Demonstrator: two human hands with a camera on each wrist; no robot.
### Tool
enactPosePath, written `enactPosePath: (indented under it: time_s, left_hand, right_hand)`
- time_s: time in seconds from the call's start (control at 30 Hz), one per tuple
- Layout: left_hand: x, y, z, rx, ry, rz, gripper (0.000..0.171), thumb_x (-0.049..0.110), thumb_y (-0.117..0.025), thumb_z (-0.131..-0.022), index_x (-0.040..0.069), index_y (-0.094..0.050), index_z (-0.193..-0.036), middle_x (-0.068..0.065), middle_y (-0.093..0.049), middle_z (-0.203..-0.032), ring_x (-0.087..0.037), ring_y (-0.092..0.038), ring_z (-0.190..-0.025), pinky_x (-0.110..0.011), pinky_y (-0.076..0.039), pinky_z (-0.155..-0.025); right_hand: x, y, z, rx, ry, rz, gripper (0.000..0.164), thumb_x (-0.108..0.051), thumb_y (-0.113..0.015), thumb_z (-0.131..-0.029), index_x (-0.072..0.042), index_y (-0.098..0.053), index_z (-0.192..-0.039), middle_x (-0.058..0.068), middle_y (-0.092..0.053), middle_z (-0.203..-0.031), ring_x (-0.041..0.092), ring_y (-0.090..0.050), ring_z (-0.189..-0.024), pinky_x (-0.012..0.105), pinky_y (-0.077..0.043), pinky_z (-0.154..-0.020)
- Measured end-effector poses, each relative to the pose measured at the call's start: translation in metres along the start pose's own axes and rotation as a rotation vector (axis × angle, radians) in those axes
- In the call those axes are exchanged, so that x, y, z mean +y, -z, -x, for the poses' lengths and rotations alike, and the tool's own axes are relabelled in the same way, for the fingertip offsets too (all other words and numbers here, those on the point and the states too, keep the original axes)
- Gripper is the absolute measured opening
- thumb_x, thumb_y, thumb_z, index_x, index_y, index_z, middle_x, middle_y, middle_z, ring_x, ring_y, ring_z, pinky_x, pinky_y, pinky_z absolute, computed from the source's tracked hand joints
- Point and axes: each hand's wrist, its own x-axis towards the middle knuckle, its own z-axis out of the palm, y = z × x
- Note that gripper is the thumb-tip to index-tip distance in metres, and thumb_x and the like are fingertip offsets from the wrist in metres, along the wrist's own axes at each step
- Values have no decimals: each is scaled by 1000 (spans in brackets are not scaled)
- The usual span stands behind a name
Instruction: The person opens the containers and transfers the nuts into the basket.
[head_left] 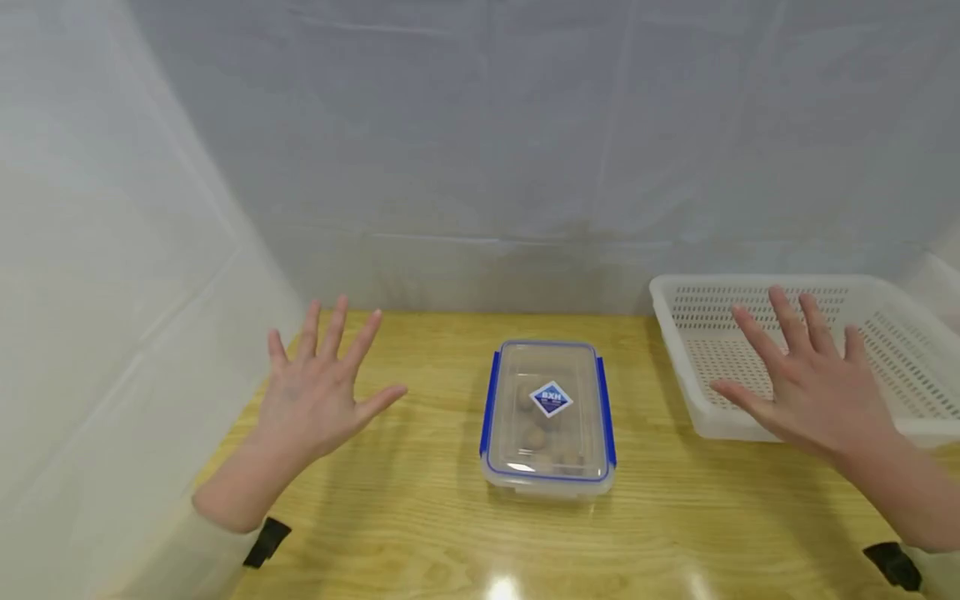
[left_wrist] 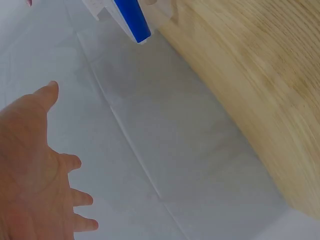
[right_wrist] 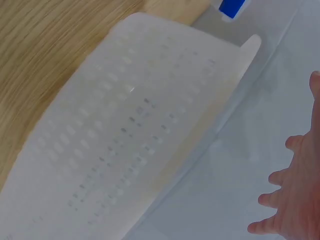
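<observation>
A lidded clear plastic food container (head_left: 525, 375) with blue side clips stands in the middle of the wooden table. Through its lid several round brownish items (head_left: 535, 437) show dimly, and a blue diamond label (head_left: 551, 399) marks the top. To its left my left hand (head_left: 311, 404) is held up, fingers spread, holding nothing. My right hand (head_left: 821, 400) is likewise spread and holds nothing; it overlaps the white perforated plastic basket (head_left: 678, 358) in the head view. In the left wrist view a blue clip (left_wrist: 132, 20) of the container appears at the top.
The wooden table (head_left: 420, 533) runs up to a pale sheet (head_left: 480, 167) hung behind it. Another sheet (head_left: 112, 275) closes off the left side. The basket takes up the table's right side, its inner floor bare where visible.
</observation>
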Motion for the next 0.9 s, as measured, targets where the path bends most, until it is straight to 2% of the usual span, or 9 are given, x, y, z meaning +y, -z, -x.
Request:
enactPosePath:
  time_s: [0.2, 0.4, 0.73, 0.9]
  left_hand:
    - [2, -2, 0, 6, -8, -11, 91, 76, -35, -89, 22, -10, -157, -17, 2, -160, -40, 9, -144, -75, -1, -101]
    - [6, -3, -1, 2, -11, -11, 91, 77, -35, -88, 22, -13, -157, -18, 1, -160, -41, 7, -144, -75, -3, -101]
    - [14, -6, -6, -8, -24, -10, 92, 79, -31, -87, 23, -11, -157, -16, 4, -160, -39, 8, -144, -73, 2, -102]
    - [22, -7, -11, -17, -22, 8, 92, 80, -30, -87, 23, -10, -157, -15, 4, -160, -38, 11, -144, -73, 1, -103]
  right_hand:
    - [-15, 3, -7, 44, 60, -45, 94, -67, -50, -88, -24, -5, -158, 13, 10, -161, 34, 11, -145, 75, -8, -101]
    - [-28, 2, -13, 89, 127, -70, 91, -67, -52, -88, -25, -12, -157, 15, -3, -162, 34, 5, -146, 74, -11, -101]
    - [-50, -1, -24, 72, 173, -58, 91, -69, -49, -88, -26, -10, -158, 14, -4, -162, 38, -4, -146, 72, -13, -103]
    - [-60, -6, -29, 81, 200, -72, 89, -69, -47, -89, -25, -12, -157, 15, -6, -161, 40, -9, -145, 72, -14, -103]
